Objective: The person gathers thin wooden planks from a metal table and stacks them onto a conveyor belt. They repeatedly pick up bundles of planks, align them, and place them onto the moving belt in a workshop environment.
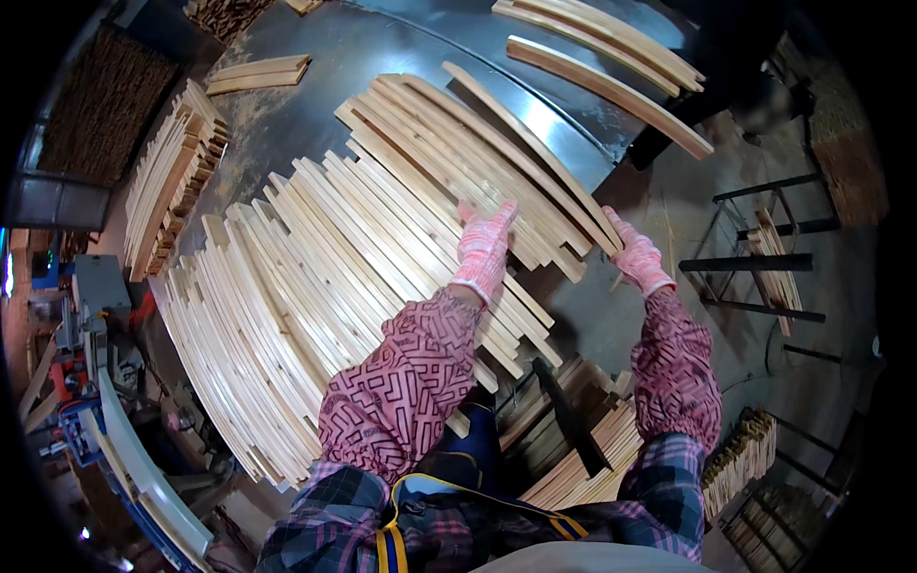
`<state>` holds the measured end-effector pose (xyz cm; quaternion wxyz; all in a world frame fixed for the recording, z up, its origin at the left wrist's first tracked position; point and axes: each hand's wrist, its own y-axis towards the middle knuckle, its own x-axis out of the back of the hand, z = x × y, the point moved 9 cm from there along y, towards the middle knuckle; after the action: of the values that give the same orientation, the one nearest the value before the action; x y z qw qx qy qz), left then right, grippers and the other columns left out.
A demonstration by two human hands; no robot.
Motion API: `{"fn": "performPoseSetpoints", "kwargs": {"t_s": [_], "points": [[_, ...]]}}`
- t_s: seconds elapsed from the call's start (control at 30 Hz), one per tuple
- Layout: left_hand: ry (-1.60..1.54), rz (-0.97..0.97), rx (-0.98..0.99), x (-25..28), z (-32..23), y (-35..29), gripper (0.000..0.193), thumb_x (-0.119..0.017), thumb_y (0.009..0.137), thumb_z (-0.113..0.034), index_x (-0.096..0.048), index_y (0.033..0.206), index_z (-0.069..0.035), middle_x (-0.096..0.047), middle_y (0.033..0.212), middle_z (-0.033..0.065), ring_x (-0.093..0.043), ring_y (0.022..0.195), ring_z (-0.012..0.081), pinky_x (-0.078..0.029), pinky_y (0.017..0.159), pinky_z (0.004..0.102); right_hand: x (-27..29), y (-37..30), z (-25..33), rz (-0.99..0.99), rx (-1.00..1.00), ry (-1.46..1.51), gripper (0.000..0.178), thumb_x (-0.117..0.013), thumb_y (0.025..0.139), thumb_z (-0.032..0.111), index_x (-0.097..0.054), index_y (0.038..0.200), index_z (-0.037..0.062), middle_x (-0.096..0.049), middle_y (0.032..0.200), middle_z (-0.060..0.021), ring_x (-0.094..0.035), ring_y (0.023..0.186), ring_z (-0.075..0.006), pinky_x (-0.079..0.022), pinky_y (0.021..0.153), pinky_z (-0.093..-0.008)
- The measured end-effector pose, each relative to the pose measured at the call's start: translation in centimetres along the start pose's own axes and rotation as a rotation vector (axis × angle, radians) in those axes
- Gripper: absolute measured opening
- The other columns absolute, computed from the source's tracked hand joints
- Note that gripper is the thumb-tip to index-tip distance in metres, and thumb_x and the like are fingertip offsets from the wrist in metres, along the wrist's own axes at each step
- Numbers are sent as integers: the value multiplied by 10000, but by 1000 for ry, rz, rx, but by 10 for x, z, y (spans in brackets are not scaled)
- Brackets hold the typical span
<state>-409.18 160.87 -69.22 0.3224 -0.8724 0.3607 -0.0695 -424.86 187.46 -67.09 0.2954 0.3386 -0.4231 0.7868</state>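
Observation:
Long pale wooden strips (296,258) lie side by side across the metal table in a broad fanned row. My left hand (485,246), in a pink-and-white knit glove, rests on the strips near their right-hand group (458,143), fingers apart. At the right side my gloved right hand (638,256) grips the near end of a single wooden strip (544,143). This strip slants away from me, a little apart from the group on its left. The undersides of my right fingers are hidden. Patterned pink sleeve covers reach over both forearms.
Several loose strips (611,91) overhang the table's far right edge. A strip stack (177,186) stands at the left, with a short bundle (258,74) behind it. Black metal racks (755,263) stand to the right. More strips (592,458) lie below, close to my body. Machinery (115,411) sits at the lower left.

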Motion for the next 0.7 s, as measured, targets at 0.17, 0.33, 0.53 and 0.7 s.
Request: {"fn": "performPoseSetpoints", "kwargs": {"t_s": [0.17,0.33,0.53,0.7], "points": [[176,29,-93,-23,-19,24,1031,-723,853,-432,-129,1583,-12,-427,1476,264,-493,1293,333,-425,1031,375,21,-7,61,293,118,144,991,-736,696,52,-314,1582,189,-644,1263,-109,-592,1121,-178,-451,997,-283],[665,-85,-309,-26,-50,37,1124,-632,848,-614,-72,1568,42,-171,1609,293,-232,1477,431,-237,1204,399,37,50,84,483,198,561,832,-778,797,383,-462,1477,23,-597,1359,-158,-551,1251,-247,-384,1093,-335],[683,-198,-271,-44,-54,48,1130,-649,856,-546,11,1573,27,-120,1627,270,-160,1497,413,-186,1219,414,35,119,190,2,-42,-98,935,-500,815,816,-670,1185,-26,-656,1204,-266,-617,1153,-388,-451,1006,-450],[614,-326,-465,-34,-68,24,1139,-744,802,-414,-28,1570,26,-147,1610,278,-154,1490,429,-185,1223,392,22,112,197,-44,-102,-121,923,-551,779,825,-707,1060,-41,-684,1135,-257,-639,1123,-373,-490,947,-451]]}}
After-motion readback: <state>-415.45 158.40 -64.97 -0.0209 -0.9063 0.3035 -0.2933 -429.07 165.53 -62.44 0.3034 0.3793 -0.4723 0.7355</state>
